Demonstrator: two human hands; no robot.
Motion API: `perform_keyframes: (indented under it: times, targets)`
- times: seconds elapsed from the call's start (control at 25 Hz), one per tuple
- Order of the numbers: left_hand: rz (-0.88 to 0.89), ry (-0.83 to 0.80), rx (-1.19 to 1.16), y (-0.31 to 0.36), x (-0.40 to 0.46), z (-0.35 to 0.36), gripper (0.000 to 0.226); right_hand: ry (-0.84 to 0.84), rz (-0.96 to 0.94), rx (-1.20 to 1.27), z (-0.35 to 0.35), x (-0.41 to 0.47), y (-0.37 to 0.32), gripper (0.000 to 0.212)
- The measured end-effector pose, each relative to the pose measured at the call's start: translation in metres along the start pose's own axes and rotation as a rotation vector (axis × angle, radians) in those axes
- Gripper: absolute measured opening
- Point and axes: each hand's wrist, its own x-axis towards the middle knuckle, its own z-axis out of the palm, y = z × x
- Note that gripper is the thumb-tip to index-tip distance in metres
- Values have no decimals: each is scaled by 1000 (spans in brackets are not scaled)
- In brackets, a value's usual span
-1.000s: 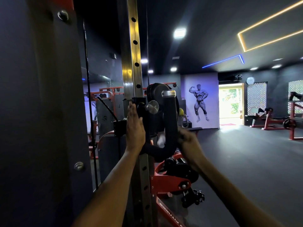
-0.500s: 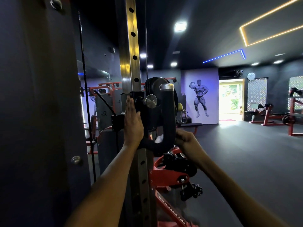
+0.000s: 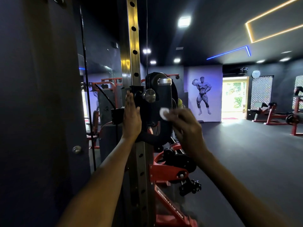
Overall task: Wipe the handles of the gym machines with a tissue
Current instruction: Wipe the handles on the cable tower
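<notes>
I see a dark gym room with a black floor (image 3: 246, 153), ceiling lights and a bodybuilder poster (image 3: 203, 95) on the far wall beside a bright doorway (image 3: 233, 97). Red machines (image 3: 275, 113) stand at the right, well apart from me. Close ahead rises a steel post (image 3: 132, 46) with holes, carrying a black curved handle (image 3: 164, 102). My left hand (image 3: 131, 117) lies flat and open against the bracket beside the post. My right hand (image 3: 186, 126) pinches a white tissue (image 3: 163, 113) at the handle's upright grip; I cannot tell whether it touches.
</notes>
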Motion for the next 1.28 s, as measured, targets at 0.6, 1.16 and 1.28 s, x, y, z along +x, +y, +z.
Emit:
perform_keyframes:
  times: [0.6, 1.16, 1.28]
  targets:
    - [173, -99, -153, -25, -19, -1, 61, -132, 82, -351, 1, -6, -54, 34]
    - [399, -134, -38, -56, -40, -7, 77, -866, 244, -711, 43, 28, -92, 28]
    - [307, -169, -123, -56, -55, -4, 73, -932, 262, -709, 43, 27, -94, 30]
